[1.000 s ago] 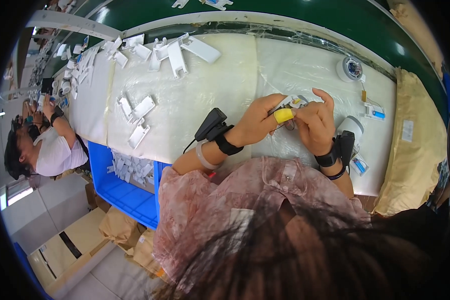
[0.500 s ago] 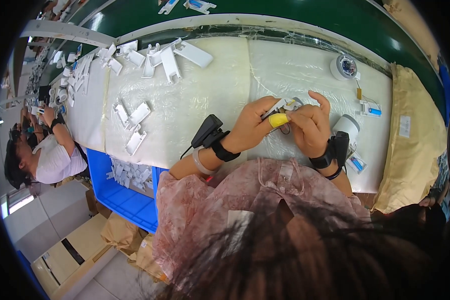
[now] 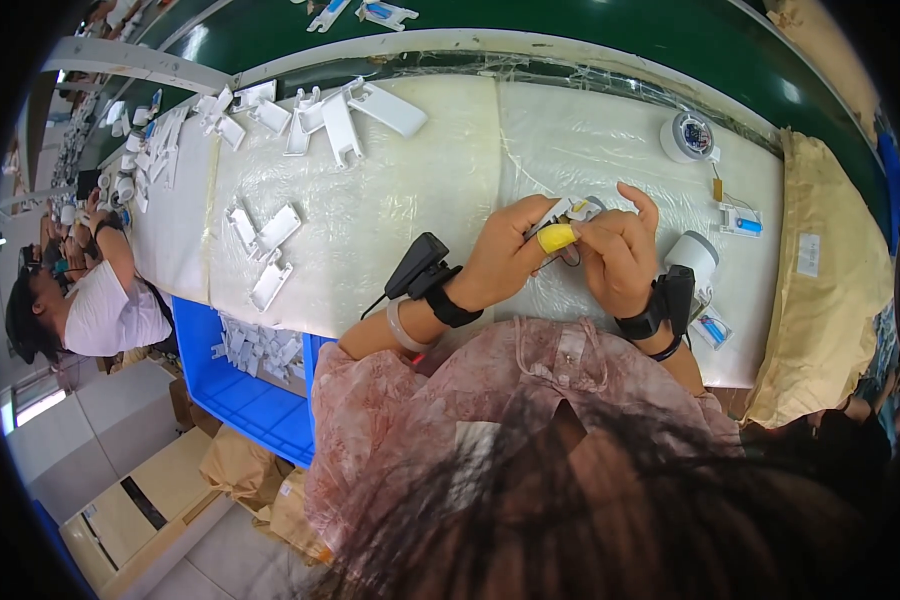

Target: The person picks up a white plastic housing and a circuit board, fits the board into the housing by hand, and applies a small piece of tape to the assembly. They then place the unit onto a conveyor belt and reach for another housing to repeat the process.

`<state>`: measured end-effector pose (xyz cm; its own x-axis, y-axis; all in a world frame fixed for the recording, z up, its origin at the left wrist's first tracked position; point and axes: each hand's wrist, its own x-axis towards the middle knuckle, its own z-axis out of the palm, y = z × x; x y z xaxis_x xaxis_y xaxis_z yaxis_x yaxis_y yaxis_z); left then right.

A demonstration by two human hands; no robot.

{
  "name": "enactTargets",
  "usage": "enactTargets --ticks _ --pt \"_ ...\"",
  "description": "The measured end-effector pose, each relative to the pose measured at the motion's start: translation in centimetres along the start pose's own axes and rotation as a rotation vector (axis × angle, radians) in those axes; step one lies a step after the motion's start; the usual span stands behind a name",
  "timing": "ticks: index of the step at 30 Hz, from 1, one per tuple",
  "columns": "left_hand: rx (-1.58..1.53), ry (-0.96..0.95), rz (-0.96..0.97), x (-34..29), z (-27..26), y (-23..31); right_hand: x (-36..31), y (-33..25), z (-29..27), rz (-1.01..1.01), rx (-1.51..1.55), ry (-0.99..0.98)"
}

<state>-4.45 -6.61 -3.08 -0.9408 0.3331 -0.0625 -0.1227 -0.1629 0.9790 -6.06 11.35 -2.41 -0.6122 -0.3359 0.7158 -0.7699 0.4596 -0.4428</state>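
My left hand (image 3: 510,250) is closed around a small white plastic housing (image 3: 567,211), held just above the wrapped table. A yellow cover (image 3: 556,237) wraps its thumb. Against the near end of the housing, my right hand (image 3: 618,255) has its thumb and index finger pinched together, with another finger raised. What sits in that pinch is too small to make out. Part of a thin dark wire shows below the fingers. Right of my right hand lies a white cylindrical housing (image 3: 692,258), with a white holder carrying a blue cell (image 3: 712,328) nearer to me.
Farther right are an open round unit (image 3: 687,135) and a wired holder with a blue cell (image 3: 741,220). Brown paper (image 3: 820,270) covers the right end. White plastic covers (image 3: 340,125) lie far left, others (image 3: 267,240) nearer. A blue bin (image 3: 260,410) stands below; a co-worker (image 3: 110,295) sits left.
My hands hold nearly the same pose around the housing. The holders on the green surface at the top have shifted left. The co-worker at the left has moved their arm and leaned slightly.
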Motion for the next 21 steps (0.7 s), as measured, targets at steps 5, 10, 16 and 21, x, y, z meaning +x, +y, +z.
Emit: enactTargets --ticks 5,10,16,21 --pt "0.071 -0.002 0.024 0.1 0.1 0.4 -0.1 0.0 0.1 0.005 0.004 0.007" --pt "0.261 0.037 0.126 0.0 0.0 0.4 0.0 -0.3 0.2 0.018 0.001 0.015" --pt "-0.055 -0.112 -0.074 0.1 -0.8 0.0 0.5 0.0 -0.3 -0.015 0.021 0.024" --pt "-0.217 0.066 -0.121 1.1 -1.1 0.2 0.3 1.2 -1.6 0.121 0.093 0.085"
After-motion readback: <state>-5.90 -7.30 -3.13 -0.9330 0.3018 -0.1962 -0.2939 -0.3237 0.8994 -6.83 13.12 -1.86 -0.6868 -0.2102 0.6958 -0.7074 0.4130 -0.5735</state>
